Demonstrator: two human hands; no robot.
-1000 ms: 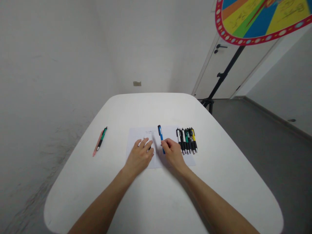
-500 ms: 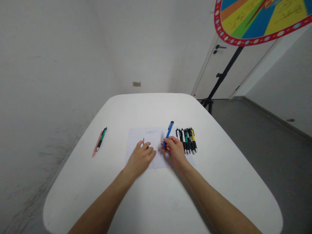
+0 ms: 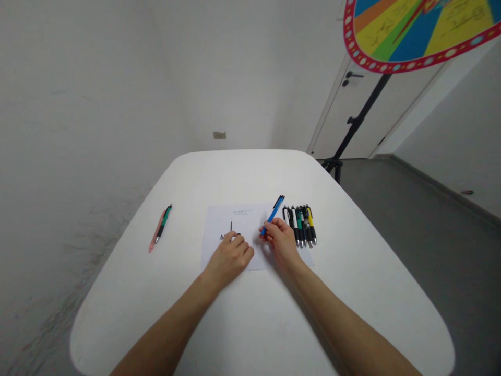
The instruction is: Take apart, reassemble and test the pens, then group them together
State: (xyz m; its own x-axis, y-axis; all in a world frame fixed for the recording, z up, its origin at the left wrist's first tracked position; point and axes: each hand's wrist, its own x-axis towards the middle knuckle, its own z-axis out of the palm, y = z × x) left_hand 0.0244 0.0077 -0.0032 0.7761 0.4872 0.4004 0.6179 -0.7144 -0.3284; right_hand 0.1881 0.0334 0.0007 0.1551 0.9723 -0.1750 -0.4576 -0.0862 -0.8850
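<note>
Between the thumb and fingers of my right hand (image 3: 281,241), a blue pen barrel (image 3: 273,214) with a black clip is tilted up and to the right. My left hand (image 3: 230,255) rests over the sheet of paper (image 3: 213,222) with its fingers curled together; their tips are hidden, and what they hold, if anything, does not show. Just beyond those fingers a thin dark pen refill (image 3: 230,225) lies on the paper. A tiny dark and silvery piece (image 3: 222,237) sits left of the fingertips. Faint print runs along the paper's top.
Right of my right hand lies a row of several click pens (image 3: 300,224) in white, green and yellow. At the left are a green pen (image 3: 164,222) and a pink strip (image 3: 155,235). A colourful wheel (image 3: 410,34) on a black stand rises beyond the white table (image 3: 242,175).
My left hand has shifted slightly right and its spread fingers have curled in, uncovering the refill and small piece. The blue pen barrel has tipped further right in my right hand.
</note>
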